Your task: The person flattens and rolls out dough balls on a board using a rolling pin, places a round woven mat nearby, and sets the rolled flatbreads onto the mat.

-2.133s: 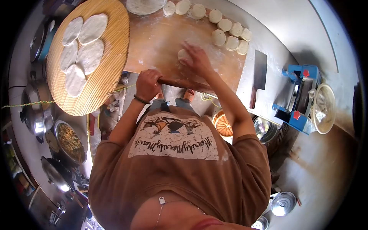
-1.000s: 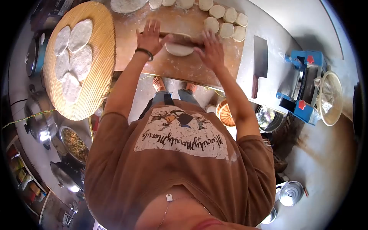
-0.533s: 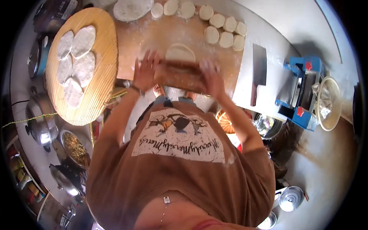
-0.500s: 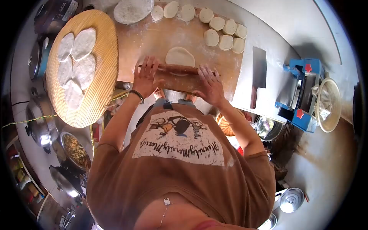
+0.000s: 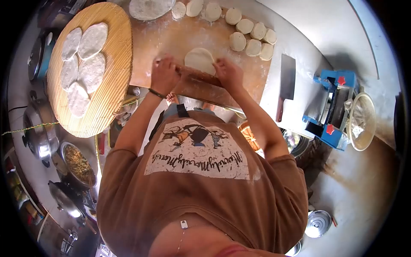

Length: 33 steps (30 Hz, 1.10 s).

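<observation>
A flattened dough round point(image 5: 199, 60) lies on the wooden board point(image 5: 162, 40). The brown rolling pin point(image 5: 197, 76) crosses just below it, near the board's front edge. My left hand point(image 5: 166, 75) is closed round the pin's left end. At the right edge of the dough, my right hand point(image 5: 228, 73) has its fingers pinched together beside the pin's right end; the dough's edge meets the fingertips. Several small dough pieces point(image 5: 237, 41) stand along the board's back and right. More flat rounds point(image 5: 91, 72) rest on the round woven tray point(image 5: 115, 47).
A cleaver point(image 5: 287, 77) lies right of the board, with a blue clamped machine point(image 5: 338, 81) and a pale basket point(image 5: 361, 122) farther right. At the left are a bowl of filling point(image 5: 78, 165) and metal pots point(image 5: 43, 137). A larger flat dough point(image 5: 150, 7) sits at the back.
Both hands were spread flat on the rolling pin; now their fingers are curled in. My right hand has moved up to the dough's right edge, and the pin sits at a tilt.
</observation>
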Each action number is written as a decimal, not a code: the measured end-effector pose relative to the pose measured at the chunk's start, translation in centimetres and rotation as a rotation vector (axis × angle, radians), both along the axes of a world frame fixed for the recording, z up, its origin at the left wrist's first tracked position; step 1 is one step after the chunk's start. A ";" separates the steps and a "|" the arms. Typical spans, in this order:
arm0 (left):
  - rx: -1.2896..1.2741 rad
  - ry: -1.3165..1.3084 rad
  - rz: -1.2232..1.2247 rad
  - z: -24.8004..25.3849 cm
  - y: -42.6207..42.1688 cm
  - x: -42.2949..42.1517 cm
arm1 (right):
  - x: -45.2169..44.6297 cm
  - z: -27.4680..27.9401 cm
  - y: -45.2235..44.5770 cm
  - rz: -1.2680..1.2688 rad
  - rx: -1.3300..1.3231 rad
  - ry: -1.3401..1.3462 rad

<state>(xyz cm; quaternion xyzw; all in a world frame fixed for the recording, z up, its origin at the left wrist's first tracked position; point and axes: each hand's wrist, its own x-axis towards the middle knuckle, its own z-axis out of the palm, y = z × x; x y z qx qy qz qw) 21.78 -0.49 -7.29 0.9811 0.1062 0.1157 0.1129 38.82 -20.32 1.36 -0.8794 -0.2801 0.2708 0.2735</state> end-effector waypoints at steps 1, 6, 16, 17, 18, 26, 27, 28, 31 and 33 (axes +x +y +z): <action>0.010 -0.173 -0.041 1.2 -0.8 0.5 | 0.2 -1.5 1.4 0.027 0.044 -0.205; -0.133 -0.130 -0.004 6.2 -4.1 -2.5 | 0.0 -3.4 3.1 0.057 -0.040 -0.141; -0.240 -0.114 -0.046 5.7 -5.6 -5.2 | 2.3 -2.2 -7.5 0.227 0.266 -0.710; -0.246 -0.080 -0.053 5.7 -5.7 -5.2 | 2.0 -3.8 -8.8 0.285 0.249 -0.729; -0.251 -0.047 -0.060 5.6 -5.7 -5.2 | 1.9 -4.9 -9.7 0.210 0.256 -0.722; -0.249 -0.043 -0.110 4.8 -6.5 -6.7 | -1.9 -8.8 -5.6 0.025 0.146 -0.787; -0.254 -0.050 -0.123 4.8 -6.3 -6.8 | -3.8 -8.1 -5.3 0.101 0.133 -0.805; -0.245 -0.064 -0.117 4.8 -6.2 -7.1 | -4.8 -7.8 -5.0 0.178 0.120 -0.824; -0.224 -0.081 -0.105 4.9 -6.3 -7.7 | -5.3 -8.4 -4.6 0.129 0.139 -0.811; -0.207 -0.053 -0.095 4.9 -6.4 -7.8 | -4.1 -7.9 -4.1 -0.020 0.060 -0.843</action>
